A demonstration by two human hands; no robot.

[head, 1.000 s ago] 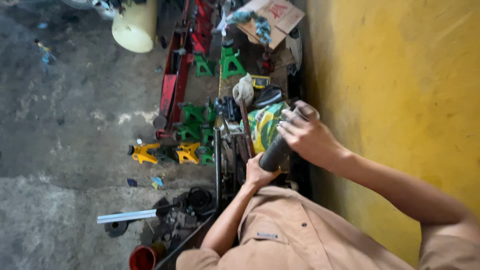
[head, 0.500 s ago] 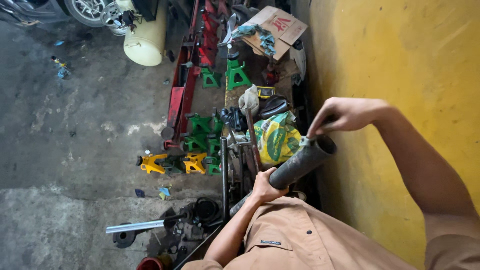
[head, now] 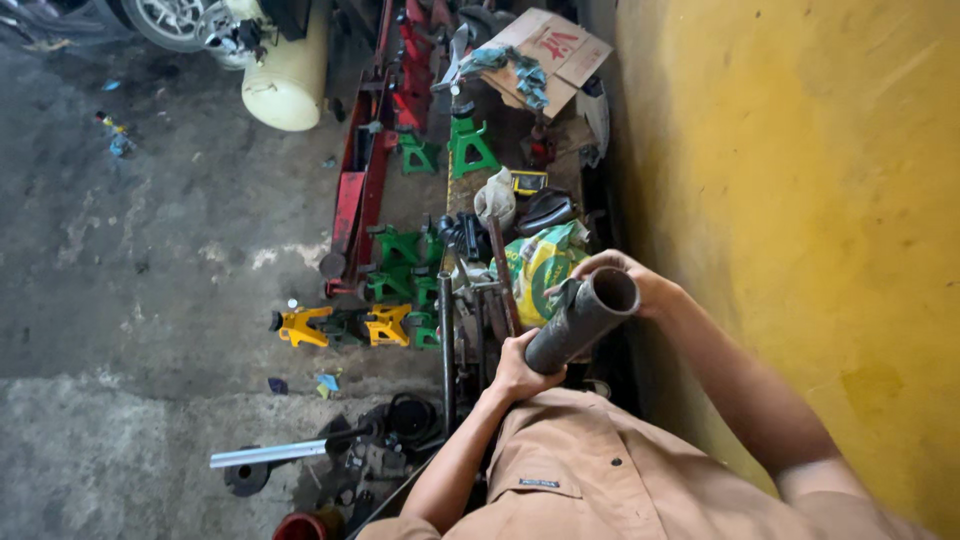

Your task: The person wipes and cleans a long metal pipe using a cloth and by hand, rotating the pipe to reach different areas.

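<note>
Both my hands grip the dark metal pipe (head: 578,322), tilted open-end up.
My left hand (head: 520,368) clasps its lower end as support; my right hand (head: 632,287) curls round the rim, steadying it above the green bag (head: 535,270).

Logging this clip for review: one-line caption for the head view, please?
Left hand and right hand hold a dark metal pipe above green jack stands.

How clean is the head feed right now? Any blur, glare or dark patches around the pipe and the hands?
Head view: the dark pipe is fairly sharp, its open end lit; left hand and right hand show no obvious smear. No harsh glare; the yellow wall is evenly, softly lit. The tool pile beside the wall sits in shadow, details murky. Wide-angle lens bends the edges.
</note>
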